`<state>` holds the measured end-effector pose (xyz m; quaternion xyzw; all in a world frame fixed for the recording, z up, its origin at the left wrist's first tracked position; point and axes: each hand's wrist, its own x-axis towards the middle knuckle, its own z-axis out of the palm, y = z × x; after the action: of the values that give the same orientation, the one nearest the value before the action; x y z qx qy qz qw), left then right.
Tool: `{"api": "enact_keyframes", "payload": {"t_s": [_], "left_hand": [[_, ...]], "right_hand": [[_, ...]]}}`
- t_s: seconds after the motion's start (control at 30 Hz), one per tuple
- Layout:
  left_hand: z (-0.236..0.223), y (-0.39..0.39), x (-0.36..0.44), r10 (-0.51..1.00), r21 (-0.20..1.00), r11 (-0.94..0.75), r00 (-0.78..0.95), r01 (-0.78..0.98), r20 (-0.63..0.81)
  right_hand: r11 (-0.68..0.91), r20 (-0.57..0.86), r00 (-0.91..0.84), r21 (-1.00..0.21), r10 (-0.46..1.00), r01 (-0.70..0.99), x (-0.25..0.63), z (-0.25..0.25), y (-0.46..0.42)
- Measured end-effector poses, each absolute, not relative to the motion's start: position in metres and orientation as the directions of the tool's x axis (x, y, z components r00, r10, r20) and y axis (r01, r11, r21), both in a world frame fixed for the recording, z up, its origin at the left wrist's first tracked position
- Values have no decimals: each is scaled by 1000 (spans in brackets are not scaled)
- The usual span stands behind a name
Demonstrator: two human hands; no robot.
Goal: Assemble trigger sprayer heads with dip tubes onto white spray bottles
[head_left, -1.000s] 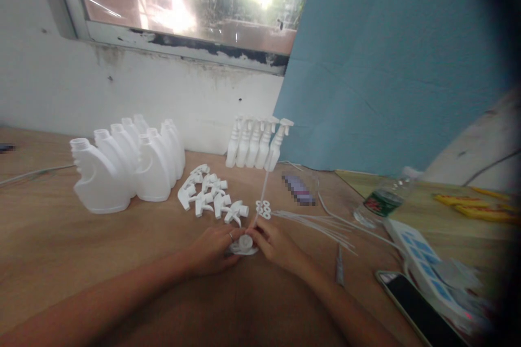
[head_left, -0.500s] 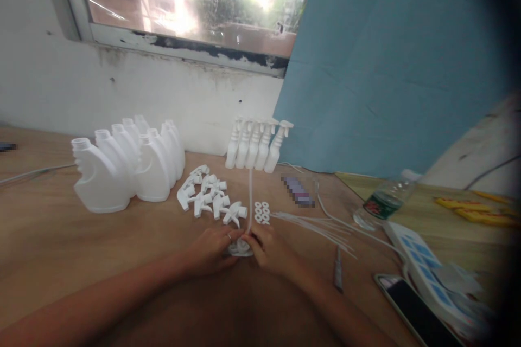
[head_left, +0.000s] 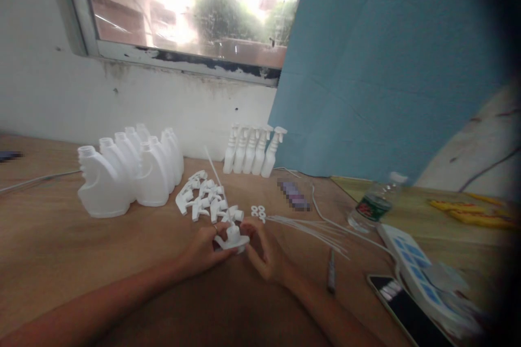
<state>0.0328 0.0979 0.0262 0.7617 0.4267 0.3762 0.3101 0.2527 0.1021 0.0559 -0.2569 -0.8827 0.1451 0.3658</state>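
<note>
My left hand is closed on a white trigger spray head, with the thumb along its near side. From the collar of the head a thin white dip tube rises and leans to the left. My right hand curls its thumb and fingers around the right end of the same head. Just beyond lie several loose trigger spray heads. Small white rings and a bundle of loose dip tubes are on the table to the right.
Several white bottles without tops stand at the left. Spray bottles with heads line the wall. On the right are a knife-like tool, a phone, a power strip and a water bottle.
The dip tube has gone from upright to leaning left. My right fingers have left the tube's base for the head's right side, and the head shows more clearly between my hands.
</note>
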Motion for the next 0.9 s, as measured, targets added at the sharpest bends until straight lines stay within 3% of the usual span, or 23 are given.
{"api": "enact_keyframes", "payload": {"t_s": [0.1,0.2,0.27,0.33,0.43,0.47,0.53,0.6,0.67,0.7,0.8,0.9], "left_hand": [[30,92,35,929,886,-325,285,330,234],[38,82,35,923,911,-279,346,302,168],[47,75,28,903,894,-277,414,353,116],[59,70,11,904,813,-351,394,466,164],[82,69,-36,842,542,-449,133,710,523],[90,70,-57,743,453,-410,1,791,670],[100,75,-99,586,350,-237,-154,906,796],[99,81,-138,439,362,-105,-283,926,853],[89,88,-167,355,397,-5,-369,918,859],[81,92,-177,344,416,30,-400,909,850],[58,103,-190,356,526,28,-500,850,789],[45,109,-193,432,632,-5,-569,775,700]], "right_hand": [[921,568,-731,-150,378,360,253,59,100],[922,601,-763,107,238,372,251,56,104],[918,630,-764,209,138,338,252,55,108],[918,657,-748,234,94,321,259,56,113],[910,751,-640,138,160,390,278,61,121],[899,790,-575,71,214,431,286,63,124],[846,846,-379,-144,374,513,301,67,130],[748,818,-109,-452,565,487,313,71,138],[634,679,104,-721,726,281,321,74,146],[585,601,158,-799,783,141,324,75,149],[477,444,188,-852,876,-214,330,77,159],[401,366,165,-832,916,-383,334,78,164]]}}
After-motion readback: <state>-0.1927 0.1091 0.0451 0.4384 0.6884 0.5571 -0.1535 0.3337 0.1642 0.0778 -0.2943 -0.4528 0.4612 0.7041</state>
